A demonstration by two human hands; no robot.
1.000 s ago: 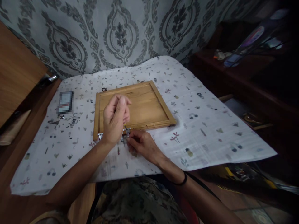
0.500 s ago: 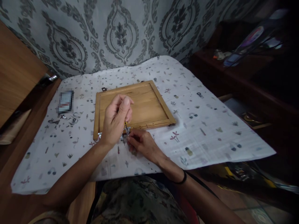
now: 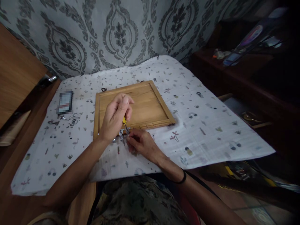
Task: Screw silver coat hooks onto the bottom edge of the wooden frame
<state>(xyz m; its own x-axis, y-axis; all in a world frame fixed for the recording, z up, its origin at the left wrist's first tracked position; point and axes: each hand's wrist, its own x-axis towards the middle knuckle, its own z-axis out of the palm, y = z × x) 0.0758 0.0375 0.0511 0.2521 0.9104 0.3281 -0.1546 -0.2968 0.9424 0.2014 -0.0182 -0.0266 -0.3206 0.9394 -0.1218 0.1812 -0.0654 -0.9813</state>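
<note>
A shallow wooden frame tray (image 3: 150, 103) lies on a white patterned cloth (image 3: 201, 131). My left hand (image 3: 116, 118) is closed round a small yellow-handled screwdriver (image 3: 125, 122), its tip pointing down at the tray's near edge. My right hand (image 3: 140, 143) rests on the cloth just below, fingers pinched on a small metal hinge (image 3: 122, 135) at that edge. A black band circles my right wrist.
Small dark metal fittings (image 3: 67, 120) lie scattered on the cloth at left, beside a blurred small rectangle (image 3: 65, 102). Wooden furniture stands at left, a dark cluttered shelf (image 3: 236, 62) at right. Patterned wallpaper rises behind.
My left hand has shifted slightly, turning the screwdriver so more of its yellow handle shows. My right hand stays on the hinge.
</note>
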